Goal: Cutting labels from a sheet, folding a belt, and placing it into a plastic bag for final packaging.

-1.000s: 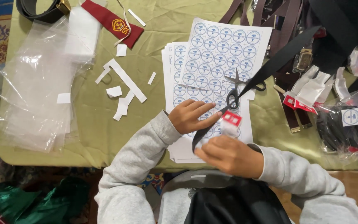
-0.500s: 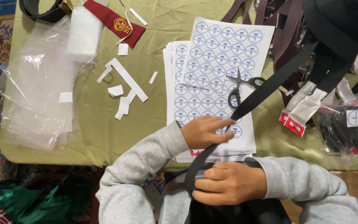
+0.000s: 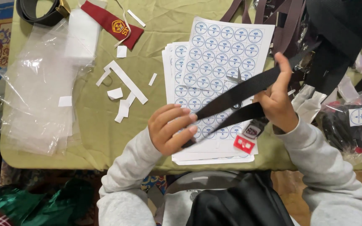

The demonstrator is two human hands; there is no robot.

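Both hands stretch a black webbing belt [image 3: 231, 98] over the sticker sheets [image 3: 218, 62]: left hand [image 3: 170, 127] pinches its near end, right hand [image 3: 275, 98] fingers wrap it, keeping it taut.

Sticker sheets [image 3: 214, 62] stacked at tabletop [image 3: 164, 25] centre; strap [image 3: 235, 94] stretched above them between left hand [image 3: 170, 129] and right hand [image 3: 277, 98]; plastic bags [image 3: 38, 92] left, paper scraps [image 3: 122, 88] between, packed belts [image 3: 352, 125] right
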